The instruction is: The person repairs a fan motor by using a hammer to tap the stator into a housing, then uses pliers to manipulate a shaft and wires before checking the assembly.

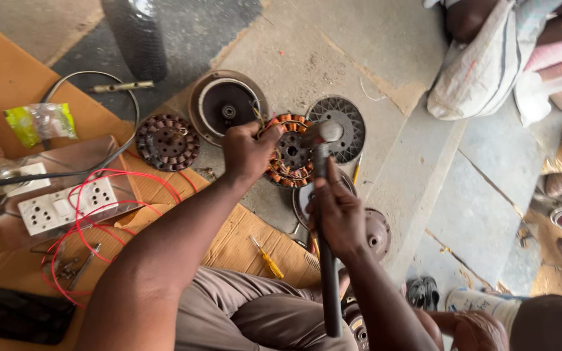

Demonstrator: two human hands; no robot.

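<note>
A hammer [325, 195] is gripped in the right hand [339, 214], its head raised over the copper-wound stator [289, 151] held by the closed left hand [247, 153] on the floor [333, 58], with the casings [226, 104] already apart.

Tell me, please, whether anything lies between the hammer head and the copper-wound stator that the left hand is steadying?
Nothing visible does. The hammer, gripped by the right hand, has its head right over the stator. The left hand grips the stator's left rim, its fingers beside the hammer head, not beneath it.
</note>
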